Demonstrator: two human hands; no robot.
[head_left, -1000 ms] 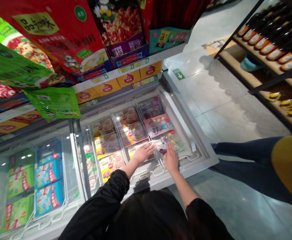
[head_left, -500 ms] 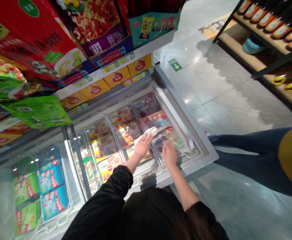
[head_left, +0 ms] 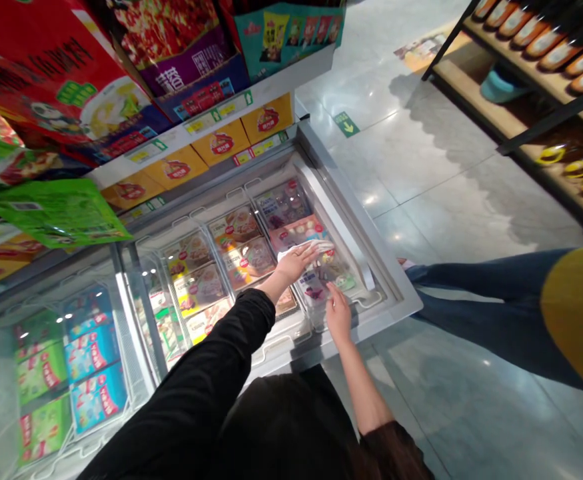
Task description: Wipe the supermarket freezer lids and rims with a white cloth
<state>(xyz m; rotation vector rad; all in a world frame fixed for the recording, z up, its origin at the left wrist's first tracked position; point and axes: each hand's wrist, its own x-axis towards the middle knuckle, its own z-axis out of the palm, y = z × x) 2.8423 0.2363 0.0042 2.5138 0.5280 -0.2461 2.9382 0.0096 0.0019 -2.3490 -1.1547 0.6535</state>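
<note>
My left hand (head_left: 294, 265) lies stretched over a white cloth (head_left: 324, 246), pressing it against the clear glass lid of a chest freezer (head_left: 405, 303). Part of the cloth is hidden under the palm and fingers. Closer to the front edge, my right hand (head_left: 339, 315) rests on or just above the lid with its fingers loosely extended and nothing seen in it. Under the glass are boxed frozen foods, among them a pink box (head_left: 298, 231) and a purple-and-white pack (head_left: 312, 285).
Above the freezer's back edge, a shelf carries red bags (head_left: 46, 73) and a green bag (head_left: 56, 212) that juts out. At the right stands a person in jeans (head_left: 471, 273). A rack (head_left: 458, 83) of bottles is beyond. Blue packs (head_left: 91, 353) lie in the freezer's left section.
My left hand has slid the cloth across the glass, forward and to the right relative to the boxes below. My right hand stays near the front of the lid. The view has shifted slightly.
</note>
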